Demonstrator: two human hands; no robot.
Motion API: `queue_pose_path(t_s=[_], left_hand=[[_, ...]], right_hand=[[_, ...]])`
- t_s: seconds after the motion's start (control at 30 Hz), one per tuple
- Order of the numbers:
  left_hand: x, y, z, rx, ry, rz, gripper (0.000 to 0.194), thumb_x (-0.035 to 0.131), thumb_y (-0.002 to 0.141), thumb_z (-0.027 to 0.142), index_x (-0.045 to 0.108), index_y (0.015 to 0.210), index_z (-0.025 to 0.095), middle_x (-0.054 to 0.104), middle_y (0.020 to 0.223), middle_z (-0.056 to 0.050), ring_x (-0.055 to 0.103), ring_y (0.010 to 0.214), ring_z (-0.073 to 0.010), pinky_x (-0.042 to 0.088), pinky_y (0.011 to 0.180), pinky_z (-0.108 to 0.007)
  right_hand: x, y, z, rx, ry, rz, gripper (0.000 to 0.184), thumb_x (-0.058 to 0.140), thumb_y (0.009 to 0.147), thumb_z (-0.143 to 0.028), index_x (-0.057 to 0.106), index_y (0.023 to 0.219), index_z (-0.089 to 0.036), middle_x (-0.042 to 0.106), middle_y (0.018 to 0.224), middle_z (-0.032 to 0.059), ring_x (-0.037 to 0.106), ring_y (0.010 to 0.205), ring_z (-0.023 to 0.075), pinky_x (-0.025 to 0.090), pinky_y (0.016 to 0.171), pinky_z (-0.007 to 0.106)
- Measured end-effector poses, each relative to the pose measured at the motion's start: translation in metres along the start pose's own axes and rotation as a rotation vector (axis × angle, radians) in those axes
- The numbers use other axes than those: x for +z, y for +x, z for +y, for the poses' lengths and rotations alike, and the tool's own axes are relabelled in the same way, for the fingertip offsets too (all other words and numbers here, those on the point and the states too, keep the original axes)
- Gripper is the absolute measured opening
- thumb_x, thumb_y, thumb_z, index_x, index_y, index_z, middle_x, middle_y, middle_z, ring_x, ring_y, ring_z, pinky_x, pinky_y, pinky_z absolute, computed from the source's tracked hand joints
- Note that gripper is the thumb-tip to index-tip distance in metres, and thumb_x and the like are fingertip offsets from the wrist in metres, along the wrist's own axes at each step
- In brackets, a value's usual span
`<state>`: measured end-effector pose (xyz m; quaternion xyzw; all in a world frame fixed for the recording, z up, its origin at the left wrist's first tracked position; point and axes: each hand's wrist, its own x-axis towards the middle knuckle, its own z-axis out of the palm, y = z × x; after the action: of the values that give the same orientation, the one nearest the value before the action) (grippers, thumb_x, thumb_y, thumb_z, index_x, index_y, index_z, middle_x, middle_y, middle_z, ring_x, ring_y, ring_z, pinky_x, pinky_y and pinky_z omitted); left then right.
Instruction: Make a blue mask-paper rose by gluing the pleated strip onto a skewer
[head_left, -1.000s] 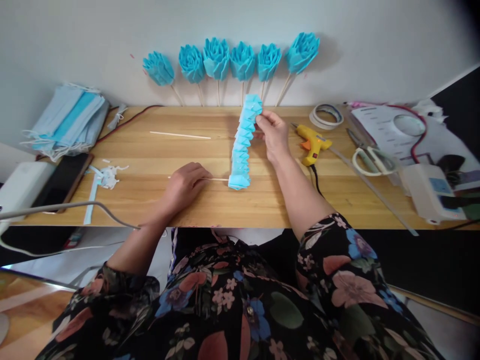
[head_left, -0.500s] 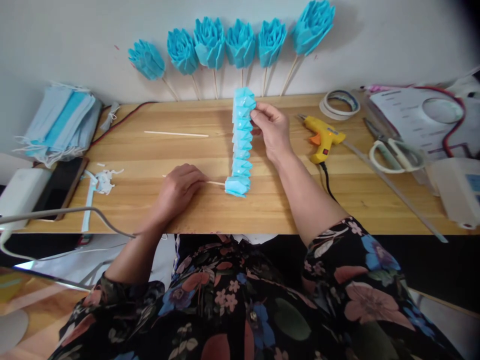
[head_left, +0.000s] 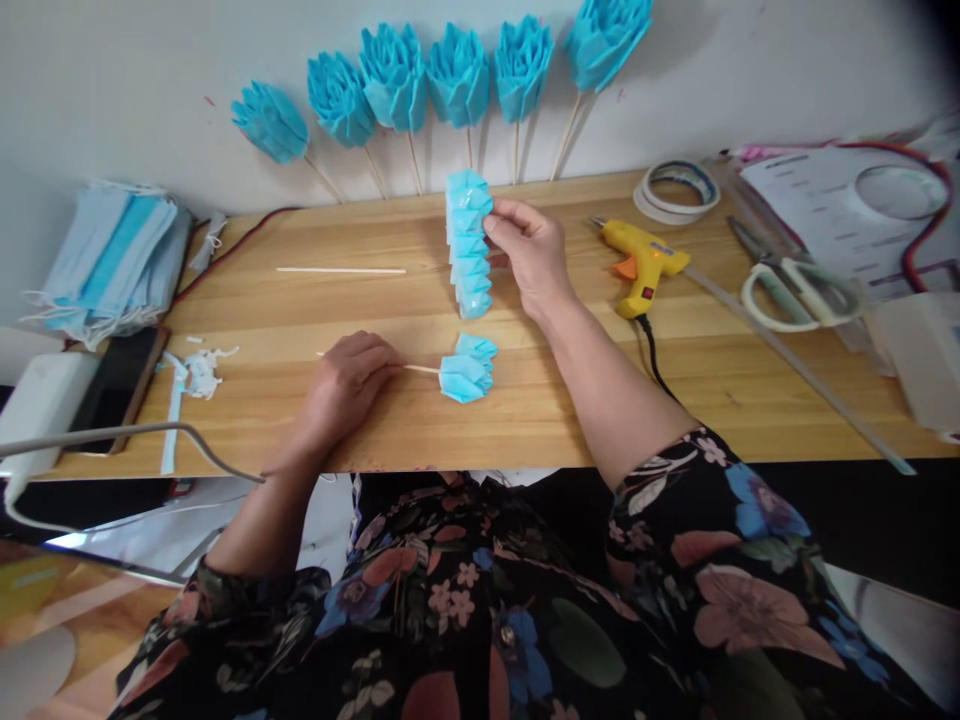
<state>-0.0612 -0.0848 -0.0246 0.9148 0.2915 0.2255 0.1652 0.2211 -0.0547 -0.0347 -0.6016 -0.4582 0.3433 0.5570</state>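
My right hand (head_left: 527,252) pinches the upper part of a pleated blue paper strip (head_left: 468,242) held upright over the wooden table (head_left: 525,400). My left hand (head_left: 346,378) is closed on a thin wooden stick (head_left: 420,368) lying flat. A small rolled blue piece (head_left: 466,368) sits on the stick's right end, just below the strip's lower end.
Several blue paper flowers on sticks (head_left: 442,80) lean against the wall. A yellow glue gun (head_left: 641,265), tape rolls (head_left: 675,190), scissors (head_left: 795,290) and a long ruler (head_left: 795,365) lie at right. A loose stick (head_left: 341,270), blue face masks (head_left: 105,255) and scraps (head_left: 199,370) lie at left.
The strip, joined to the stick's end before, has shortened and lifted. Its lower end now hangs apart from the rolled piece on the stick. The view has tilted slightly.
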Motion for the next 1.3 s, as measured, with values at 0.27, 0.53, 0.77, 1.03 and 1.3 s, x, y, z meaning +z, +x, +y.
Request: queue_pose_path(t_s=[0.27, 0.53, 0.77, 1.03, 1.3], left_hand=[[0.000, 0.000, 0.003, -0.011, -0.043, 0.015, 0.022, 0.058, 0.101, 0.026, 0.070, 0.085, 0.018, 0.070, 0.089, -0.007, 0.064, 0.086, -0.0197, 0.052, 0.077, -0.033], [0.000, -0.001, 0.001, 0.026, -0.056, 0.002, 0.021, 0.060, 0.100, 0.028, 0.072, 0.086, 0.017, 0.071, 0.091, -0.008, 0.064, 0.087, -0.0199, 0.052, 0.078, -0.033], [-0.004, 0.001, 0.001, -0.035, -0.167, 0.051, 0.024, 0.058, 0.100, 0.030, 0.073, 0.087, 0.017, 0.072, 0.091, -0.008, 0.065, 0.087, -0.0198, 0.052, 0.080, -0.034], [-0.020, 0.046, 0.010, -0.209, -0.246, 0.096, 0.025, 0.061, 0.093, 0.035, 0.073, 0.082, 0.016, 0.072, 0.082, -0.004, 0.059, 0.073, -0.0147, 0.043, 0.067, -0.027], [0.017, 0.093, 0.001, -0.254, -0.190, -0.148, 0.030, 0.060, 0.086, 0.036, 0.066, 0.065, 0.015, 0.055, 0.058, 0.001, 0.044, 0.058, -0.0115, 0.026, 0.058, -0.027]], right_hand=[[0.001, 0.007, 0.013, -0.018, 0.124, 0.042, 0.041, 0.067, 0.088, -0.056, 0.074, 0.112, -0.024, 0.077, 0.099, 0.0050, 0.073, 0.093, 0.0228, 0.060, 0.065, 0.032], [0.001, 0.008, 0.023, -0.109, -0.108, 0.066, 0.021, 0.064, 0.092, -0.039, 0.075, 0.091, -0.022, 0.073, 0.084, 0.0039, 0.071, 0.089, 0.0227, 0.059, 0.077, 0.036], [-0.026, 0.013, 0.004, -0.227, -0.403, 0.129, 0.018, 0.065, 0.092, -0.043, 0.071, 0.091, -0.026, 0.074, 0.093, 0.0063, 0.066, 0.109, 0.0289, 0.053, 0.084, 0.037], [-0.044, -0.061, -0.050, -0.213, -0.728, -0.063, 0.025, 0.069, 0.088, -0.037, 0.065, 0.066, -0.025, 0.063, 0.063, 0.0029, 0.061, 0.071, 0.0222, 0.039, 0.064, 0.034], [-0.035, -0.110, -0.030, -0.079, -0.758, -0.112, 0.014, 0.065, 0.087, -0.030, 0.073, 0.075, -0.026, 0.075, 0.075, 0.0008, 0.063, 0.067, 0.0199, 0.038, 0.063, 0.032]])
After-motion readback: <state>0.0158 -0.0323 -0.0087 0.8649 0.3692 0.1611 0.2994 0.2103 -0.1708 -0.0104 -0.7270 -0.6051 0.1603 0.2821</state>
